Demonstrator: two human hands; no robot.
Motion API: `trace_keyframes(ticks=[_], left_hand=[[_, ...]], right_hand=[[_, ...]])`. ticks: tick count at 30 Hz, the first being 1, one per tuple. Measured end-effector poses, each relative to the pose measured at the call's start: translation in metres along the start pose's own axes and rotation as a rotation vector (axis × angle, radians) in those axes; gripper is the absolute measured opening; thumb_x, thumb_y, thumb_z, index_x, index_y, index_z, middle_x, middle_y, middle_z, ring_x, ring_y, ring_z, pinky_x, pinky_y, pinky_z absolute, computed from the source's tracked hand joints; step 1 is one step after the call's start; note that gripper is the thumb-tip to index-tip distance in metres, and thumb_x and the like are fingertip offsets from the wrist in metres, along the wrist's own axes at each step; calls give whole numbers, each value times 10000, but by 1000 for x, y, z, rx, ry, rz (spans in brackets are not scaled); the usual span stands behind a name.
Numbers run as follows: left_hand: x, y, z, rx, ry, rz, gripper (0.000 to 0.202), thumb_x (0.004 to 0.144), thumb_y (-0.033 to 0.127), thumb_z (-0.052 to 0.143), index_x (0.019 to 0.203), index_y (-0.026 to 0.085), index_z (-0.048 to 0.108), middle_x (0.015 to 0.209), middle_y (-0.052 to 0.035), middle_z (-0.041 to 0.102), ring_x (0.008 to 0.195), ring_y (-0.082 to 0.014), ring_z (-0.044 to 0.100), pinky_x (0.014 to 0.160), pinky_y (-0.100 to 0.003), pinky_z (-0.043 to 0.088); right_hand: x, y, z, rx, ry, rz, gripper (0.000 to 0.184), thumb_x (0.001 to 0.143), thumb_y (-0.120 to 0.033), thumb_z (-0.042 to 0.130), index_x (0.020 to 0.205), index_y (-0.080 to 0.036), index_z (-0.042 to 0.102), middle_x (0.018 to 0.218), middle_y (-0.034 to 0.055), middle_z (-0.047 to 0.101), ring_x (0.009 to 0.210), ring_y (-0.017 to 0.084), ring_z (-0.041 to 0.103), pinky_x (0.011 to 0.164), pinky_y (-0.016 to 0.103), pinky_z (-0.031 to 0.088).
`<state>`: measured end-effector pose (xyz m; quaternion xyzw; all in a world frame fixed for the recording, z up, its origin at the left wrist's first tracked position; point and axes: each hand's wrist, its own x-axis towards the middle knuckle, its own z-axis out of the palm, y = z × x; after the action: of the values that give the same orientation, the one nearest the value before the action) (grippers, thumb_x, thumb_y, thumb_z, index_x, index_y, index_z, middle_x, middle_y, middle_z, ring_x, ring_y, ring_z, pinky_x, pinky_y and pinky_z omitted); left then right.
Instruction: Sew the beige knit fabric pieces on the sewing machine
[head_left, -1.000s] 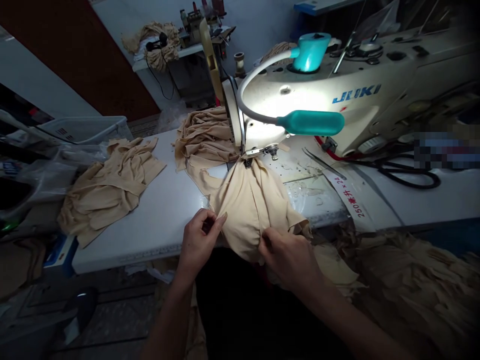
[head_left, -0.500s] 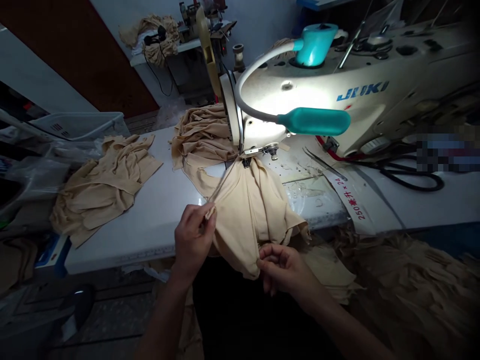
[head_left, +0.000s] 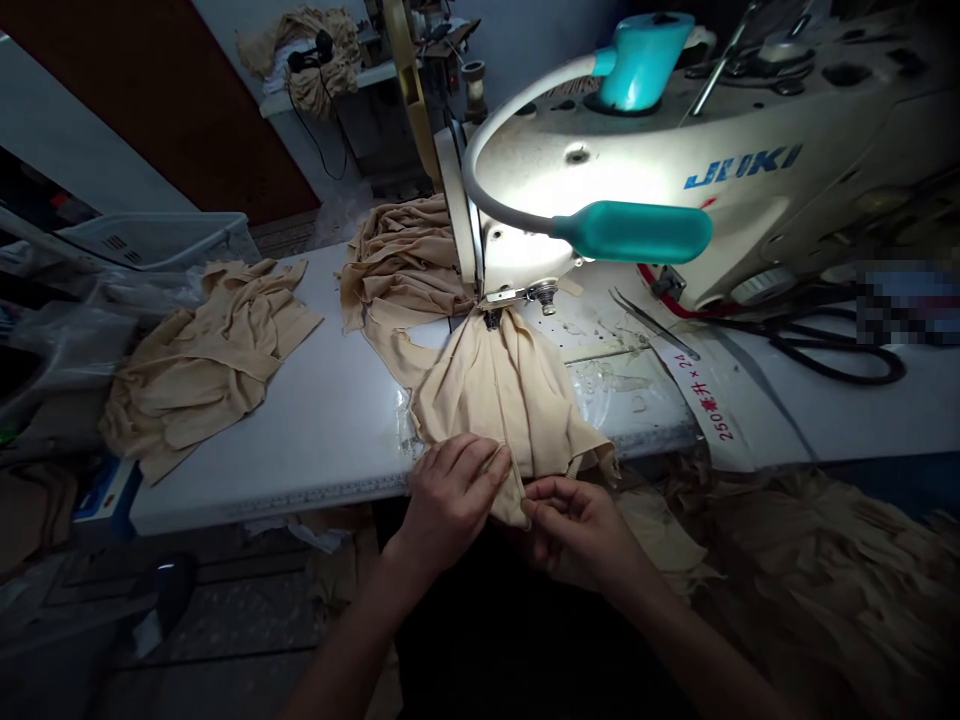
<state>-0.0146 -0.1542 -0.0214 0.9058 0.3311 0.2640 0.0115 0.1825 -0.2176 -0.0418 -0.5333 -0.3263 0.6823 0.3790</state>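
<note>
A piece of beige fabric runs from under the presser foot of a sewing machine down over the table's front edge. A seam line runs along its middle toward me. My left hand lies over the lower part of the fabric, its fingers closed on it near the seam. With thumb and fingertips my right hand pinches the fabric's lower edge, just right of the left hand. The fabric under the left palm is hidden.
Beige fabric piles lie on the table at left and behind the needle. A teal lamp lights the stitching area. Tweezers and black-handled scissors rest at right. More fabric is heaped below the table at right.
My left hand has moved right and slightly down, from the fabric's left edge to beside the seam. The right hand keeps its pinch and has shifted little.
</note>
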Motion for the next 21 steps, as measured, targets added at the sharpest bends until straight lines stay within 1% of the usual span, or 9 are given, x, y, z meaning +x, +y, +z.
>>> trace_keyframes(ticks=[4, 5, 7, 9, 12, 13, 15, 18, 21], left_hand=[[1, 8, 2, 37, 16, 3, 311, 1033, 150, 633, 1342, 153, 666, 1206, -112, 768, 1118, -276, 671, 941, -432, 500], [2, 9, 3, 36, 15, 4, 313, 1035, 150, 631, 1346, 145, 664, 1215, -114, 767, 1120, -277, 668, 943, -434, 496], [2, 10, 4, 36, 10, 4, 325, 1038, 147, 624, 1361, 142, 657, 1240, -116, 765, 1130, -276, 664, 950, -436, 495], [2, 9, 4, 50, 5, 11, 336, 1041, 152, 619, 1376, 153, 653, 1264, -114, 763, 1134, -274, 663, 953, -437, 498], [0, 5, 4, 94, -10, 58, 343, 1048, 172, 620, 1389, 163, 652, 1298, -109, 760, 1130, -271, 663, 948, -441, 501], [0, 4, 3, 107, -20, 82, 345, 1049, 174, 621, 1392, 158, 652, 1314, -108, 756, 1132, -272, 661, 944, -440, 502], [-2, 2, 3, 121, -38, 127, 315, 1047, 166, 618, 1357, 144, 669, 1345, -109, 745, 1140, -275, 657, 937, -439, 505], [-4, -2, 0, 116, -44, 170, 223, 1048, 191, 621, 1246, 145, 712, 1353, -112, 742, 1140, -280, 657, 921, -439, 514], [2, -9, -7, 25, -39, 152, 234, 1037, 244, 652, 1245, 154, 710, 1313, -105, 760, 1157, -278, 661, 943, -438, 522]], right_hand=[[0, 9, 4, 44, 27, 26, 572, 731, -692, 843, 936, -183, 684, 599, -27, 651, 444, 157, 637, 414, 242, 496], [-1, 11, 4, 38, 29, 26, 570, 743, -694, 832, 948, -184, 682, 606, -26, 653, 444, 159, 637, 411, 243, 493], [-5, 14, 3, -47, 24, -10, 500, 839, -663, 761, 962, -183, 689, 624, -13, 668, 460, 166, 646, 413, 245, 483], [-10, 10, -1, -292, 22, -174, 356, 966, -536, 664, 944, -186, 719, 664, 10, 696, 530, 174, 672, 477, 261, 505], [-15, -8, -10, -789, 88, -642, 244, 1047, -283, 564, 937, -198, 765, 762, 35, 732, 658, 172, 689, 630, 285, 536], [-14, -16, -13, -923, 114, -791, 233, 1050, -225, 551, 989, -199, 775, 828, 48, 752, 710, 176, 698, 685, 295, 546], [-7, -32, -18, -1136, 120, -1001, 250, 1053, -161, 537, 1146, -192, 767, 1016, 90, 782, 870, 208, 719, 807, 334, 565], [9, -55, -28, -1353, 11, -1145, 256, 1061, -181, 553, 1245, -171, 730, 1233, 142, 748, 1135, 283, 675, 979, 438, 544], [21, -71, -40, -1425, -142, -1192, 264, 1078, -278, 565, 1261, -157, 712, 1242, 150, 728, 1178, 295, 645, 1000, 464, 540]])
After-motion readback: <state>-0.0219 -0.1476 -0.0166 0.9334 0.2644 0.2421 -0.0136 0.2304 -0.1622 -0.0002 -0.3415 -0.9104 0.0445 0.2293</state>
